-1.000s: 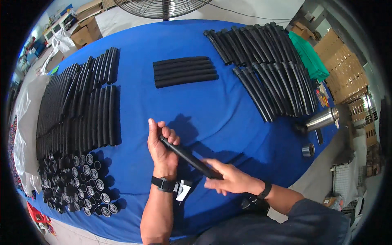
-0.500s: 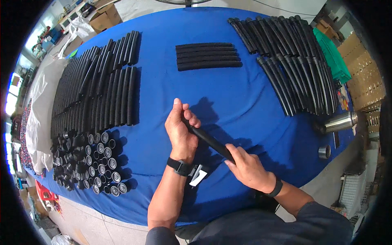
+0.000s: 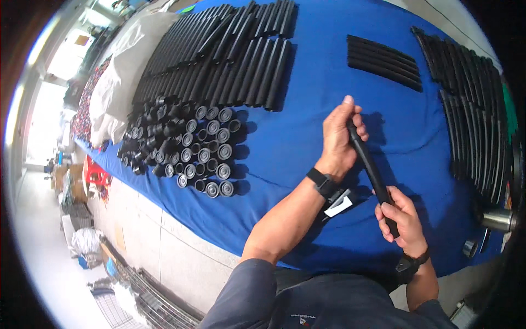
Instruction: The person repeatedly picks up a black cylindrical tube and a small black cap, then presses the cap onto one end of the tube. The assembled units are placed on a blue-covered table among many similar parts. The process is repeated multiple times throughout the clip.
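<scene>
A slim black tube (image 3: 370, 165) slants above the blue cloth, held between my two hands. My left hand (image 3: 339, 137) is closed around its far end, thumb pointing up; a slightly thicker section shows just below those fingers. Lower down, my right hand (image 3: 402, 218) wraps the near end, and a short stub sticks out under the fingers. Beyond my hands lies a small row of dark, rough-surfaced tubes (image 3: 383, 61). Black round caps (image 3: 211, 153) are gathered to the left, some standing with ringed faces up, others heaped.
Many black tubes (image 3: 241, 77) lie in rows at the far left, beside a whitish plastic sheet (image 3: 118, 82). Longer black tubes (image 3: 475, 137) fill the right side. A metal cylinder (image 3: 497, 220) and a small metal ring (image 3: 469, 248) sit near the right edge of the blue-covered table (image 3: 312, 66).
The view has swung left, so the table's things appear further right. My right hand has turned from palm-down over the tube to fingers wrapped around its near end; the tube stands steeper.
</scene>
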{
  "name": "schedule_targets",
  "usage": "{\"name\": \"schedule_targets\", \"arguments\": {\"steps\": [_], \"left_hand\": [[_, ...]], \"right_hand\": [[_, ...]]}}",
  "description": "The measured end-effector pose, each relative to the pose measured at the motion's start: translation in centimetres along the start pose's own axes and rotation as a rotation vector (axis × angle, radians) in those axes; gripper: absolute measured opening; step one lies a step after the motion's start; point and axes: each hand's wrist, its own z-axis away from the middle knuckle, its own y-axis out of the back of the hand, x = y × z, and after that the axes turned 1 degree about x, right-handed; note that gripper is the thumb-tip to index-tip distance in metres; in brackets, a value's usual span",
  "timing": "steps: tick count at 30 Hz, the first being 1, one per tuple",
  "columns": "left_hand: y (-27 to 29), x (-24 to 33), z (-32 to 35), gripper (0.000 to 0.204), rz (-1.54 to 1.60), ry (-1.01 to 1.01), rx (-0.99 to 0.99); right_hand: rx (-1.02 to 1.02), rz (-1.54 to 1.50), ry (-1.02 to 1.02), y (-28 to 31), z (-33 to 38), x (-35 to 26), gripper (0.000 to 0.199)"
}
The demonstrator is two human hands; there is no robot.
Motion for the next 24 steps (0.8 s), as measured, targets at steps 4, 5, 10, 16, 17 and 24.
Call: {"name": "schedule_targets", "arguments": {"steps": [4,5,10,16,17,24], "left_hand": [[-0.5,-0.3,0.3,0.035,-0.065,-0.064,0.053],[-0.6,-0.3,0.4,0.035,-0.060,-0.060,0.056],[-0.5,-0.1,0.2,0.034,0.027,0.006,0.008],[-0.3,-0.4,0.0,0.033,0.007,-0.039,0.013],[-0.4,-0.5,0.1,0.033,-0.003,-0.037,0.011],[-0.3,-0.6,-0.4,0.031,0.014,-0.057,-0.019]], "right_hand": [[0.256,0.954,0.618,-0.6,-0.1,1.5,0.054],[0.312,1.084,0.677,-0.1,-0.2,2.0,0.054],[-0.035,-0.216,-0.016,0.1,1.0,0.0,0.056],[0.354,0.962,0.512,-0.3,0.1,1.5,0.048],[0.374,0.938,0.489,0.0,-0.1,1.9,0.046],[0.157,0.219,0.152,0.2,-0.6,1.1,0.030]]}}
